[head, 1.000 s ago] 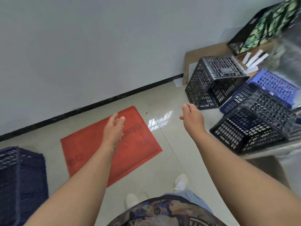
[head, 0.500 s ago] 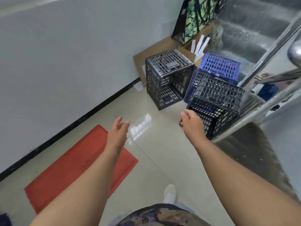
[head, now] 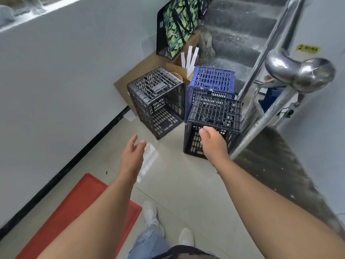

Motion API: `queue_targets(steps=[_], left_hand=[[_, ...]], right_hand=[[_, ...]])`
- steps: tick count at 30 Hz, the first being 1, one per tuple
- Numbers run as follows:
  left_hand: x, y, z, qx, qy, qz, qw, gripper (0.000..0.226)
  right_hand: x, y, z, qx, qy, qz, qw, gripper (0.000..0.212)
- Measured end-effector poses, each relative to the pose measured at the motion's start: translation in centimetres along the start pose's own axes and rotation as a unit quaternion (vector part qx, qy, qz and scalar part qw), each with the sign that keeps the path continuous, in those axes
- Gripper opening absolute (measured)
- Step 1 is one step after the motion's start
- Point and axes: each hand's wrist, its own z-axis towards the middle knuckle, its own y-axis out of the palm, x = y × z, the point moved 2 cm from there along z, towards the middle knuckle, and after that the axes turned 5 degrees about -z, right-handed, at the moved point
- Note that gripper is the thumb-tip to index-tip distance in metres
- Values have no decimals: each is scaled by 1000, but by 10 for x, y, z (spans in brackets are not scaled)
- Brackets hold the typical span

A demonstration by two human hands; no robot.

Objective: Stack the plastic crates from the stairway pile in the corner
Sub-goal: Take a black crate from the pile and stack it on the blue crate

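Three slotted crates — two black (head: pixel 158 101) (head: pixel 212 116), one blue (head: pixel 214 81) — tipped sideways.

Single head view, wide-angle, looking steeply down, forward

Both bare forearms extended forward and down from the bottom of the head view, roughly parallel. Left hand (head: pixel 133 157): palm turned inward, fingers straight and relaxed, thumb apart, holding nothing. Right hand (head: pixel 212 142): reaches further ahead, back of hand up, fingers loosely curled; fingertips partly hidden, apparently gripping nothing. Hands well apart from each other. Wrists straight.
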Motion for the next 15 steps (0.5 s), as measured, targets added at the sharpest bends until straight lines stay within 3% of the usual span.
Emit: queue_targets(steps=[15], left_hand=[[56,90,107,-95,6,6,995,50]], right_hand=[[-12,-34,100,52,49,-52,996,42]])
